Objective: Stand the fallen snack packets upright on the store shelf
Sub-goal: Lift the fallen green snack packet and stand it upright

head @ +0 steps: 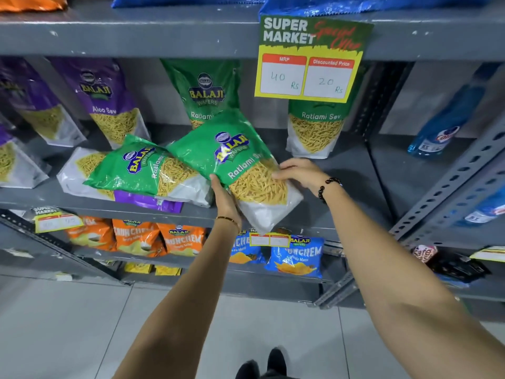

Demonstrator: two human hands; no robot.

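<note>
A green Ratlami Sev packet (235, 157) is tilted over the front of the grey shelf (341, 170), its white bottom past the edge. My left hand (225, 199) grips it from below on its left side. My right hand (299, 172) presses on its right side. A second green packet (142, 168) lies flat to the left, on top of a fallen purple packet (147, 201). Two green packets stand upright at the back: one in the middle (202, 88), one under the price sign (314, 129).
Purple Aloo Sev packets (109, 99) stand upright at the back left. A yellow-green price sign (311, 58) hangs from the shelf above. Blue bottles (442, 124) lie in the right bay past a perforated post. Orange and blue chip packets (295, 253) fill the shelf below.
</note>
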